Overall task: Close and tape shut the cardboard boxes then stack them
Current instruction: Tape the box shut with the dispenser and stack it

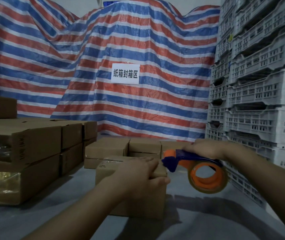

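1. The left hand [138,172] lies flat, fingers straight, pressing the top of the small cardboard box [131,191] on the desk [51,219]; the thumb hooks over its right edge.
2. The right hand [206,149] wraps around the tape dispenser [195,167], its blue nose touching the box's right top corner, just beside the left fingertips.
3. The box looks light and stiff; the corners are likely the firmest hold.
4. The crate stack [259,101] crowds the right wrist; finished boxes [126,149] sit just beyond both hands. Open desk lies nearer, below the forearms.
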